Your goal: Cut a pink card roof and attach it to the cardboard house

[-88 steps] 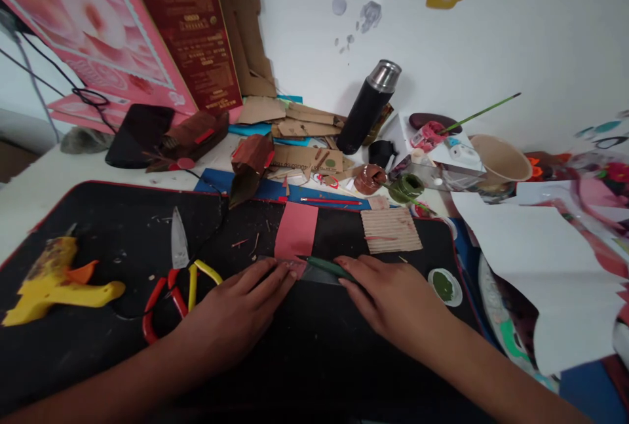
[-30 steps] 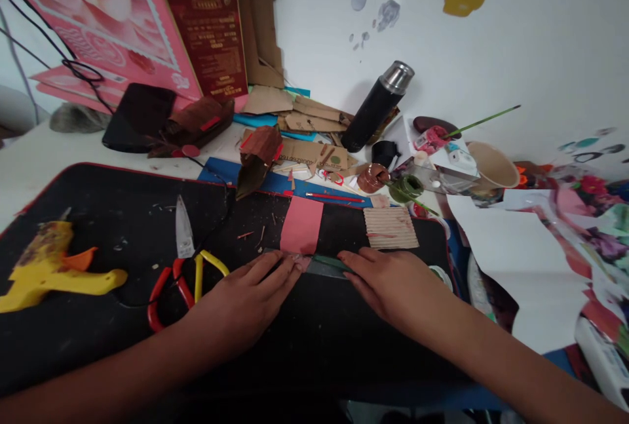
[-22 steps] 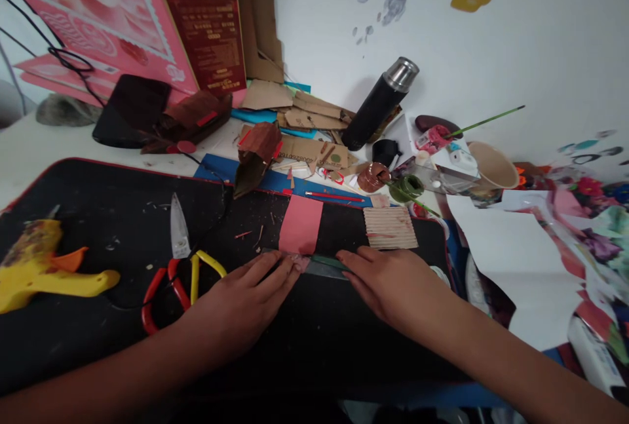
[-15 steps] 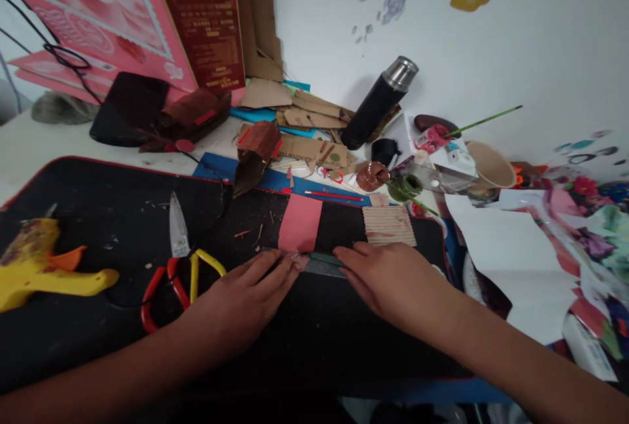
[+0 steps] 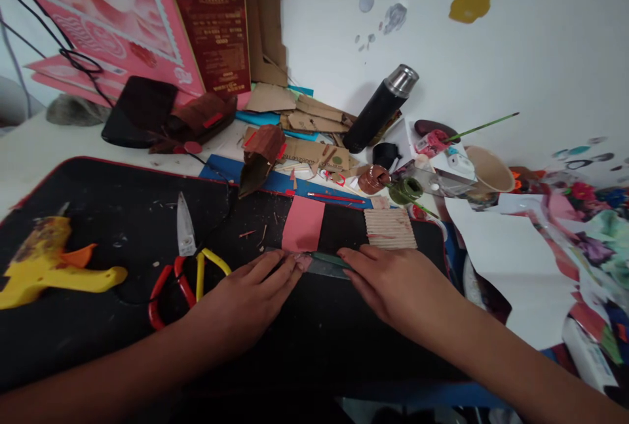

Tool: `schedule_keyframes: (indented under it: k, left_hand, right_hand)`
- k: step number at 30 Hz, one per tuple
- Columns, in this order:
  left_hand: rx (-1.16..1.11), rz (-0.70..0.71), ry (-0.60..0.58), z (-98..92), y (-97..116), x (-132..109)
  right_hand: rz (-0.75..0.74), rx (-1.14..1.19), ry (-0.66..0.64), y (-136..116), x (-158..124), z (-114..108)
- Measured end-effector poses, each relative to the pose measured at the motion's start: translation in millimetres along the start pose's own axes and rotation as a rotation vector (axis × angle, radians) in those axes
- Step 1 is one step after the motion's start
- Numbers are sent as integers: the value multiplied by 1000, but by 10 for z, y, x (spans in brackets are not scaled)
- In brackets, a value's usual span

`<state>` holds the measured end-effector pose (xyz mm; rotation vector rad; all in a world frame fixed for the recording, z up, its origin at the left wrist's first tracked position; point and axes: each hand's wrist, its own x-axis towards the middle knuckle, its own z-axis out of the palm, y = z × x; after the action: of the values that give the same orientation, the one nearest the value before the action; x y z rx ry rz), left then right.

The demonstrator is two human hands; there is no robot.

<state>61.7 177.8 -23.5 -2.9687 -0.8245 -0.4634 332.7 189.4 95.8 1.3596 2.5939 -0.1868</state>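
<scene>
My left hand [image 5: 255, 296] presses its fingertips down on a flat grey strip like a ruler [image 5: 328, 269], at the lower edge of a pink card [image 5: 303, 223]. A pale pink scrap shows at those fingertips. My right hand [image 5: 388, 280] is closed round a slim dark green craft knife [image 5: 324, 258], lying low along the strip; its blade is hidden. Left of my left hand rest open scissors [image 5: 184, 240] with red handles. Beyond my right hand is a corrugated card piece [image 5: 390, 227].
A yellow glue gun [image 5: 59, 267] lies at the left of the black mat [image 5: 304, 352]. Behind are a red pencil [image 5: 335, 198], a folded brown paper piece [image 5: 263, 152], paint jars [image 5: 374, 179] and a black flask [image 5: 382, 108]. White paper [image 5: 511, 253] is at the right.
The whole view has shifted slightly, so things sit a little further right and lower. Both hands stay at the card's lower edge, with almost no movement.
</scene>
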Motion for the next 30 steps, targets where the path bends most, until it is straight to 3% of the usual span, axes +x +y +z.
schedule_keyframes:
  k: [3, 12, 30]
  left_hand:
    - [10, 4, 4, 6, -6, -1]
    - [-18, -10, -18, 20, 4, -17]
    - [-13, -15, -31, 4, 0, -26]
  right_hand:
    - [-7, 9, 42, -4, -16, 8]
    - [5, 44, 4, -70, 49, 131]
    - [11, 34, -35, -37, 115, 166]
